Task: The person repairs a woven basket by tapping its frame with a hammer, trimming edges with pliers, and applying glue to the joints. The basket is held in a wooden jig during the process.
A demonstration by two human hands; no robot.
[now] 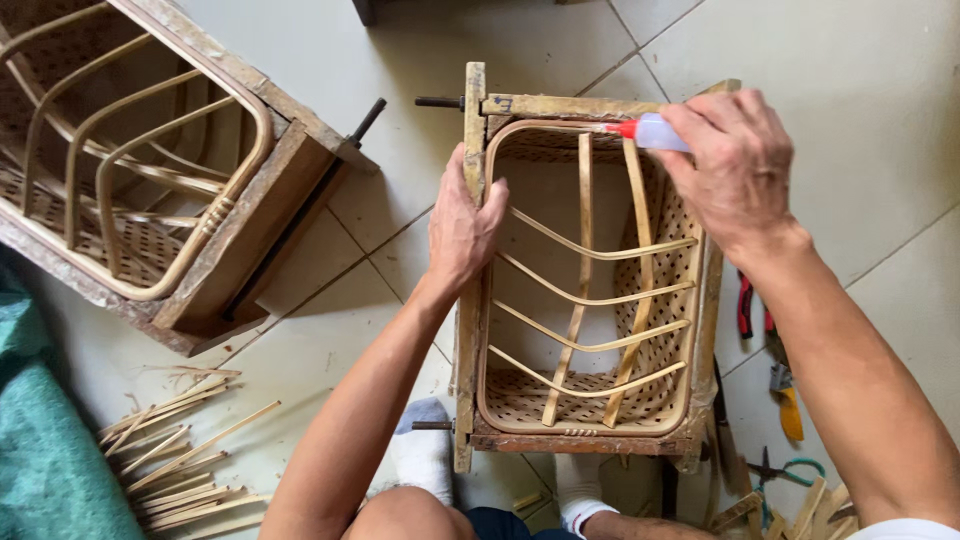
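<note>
A woven rattan basket (660, 300) with curved bamboo ribs sits inside a wooden clamp frame (470, 300) on the tiled floor between my feet. My left hand (462, 225) grips the left side rail of that frame. My right hand (730, 165) is closed around a small clear glue bottle with a red nozzle (645, 130). The nozzle tip points at the basket's far rim, close to the top of one upright bamboo slat (585, 160).
A second basket in a wooden frame (150, 170) lies at the upper left. Loose bamboo strips (175, 450) are piled at the lower left beside a green cloth (40, 450). Pliers (745, 305), a yellow-handled tool (788, 405) and scissors (790, 470) lie to the right.
</note>
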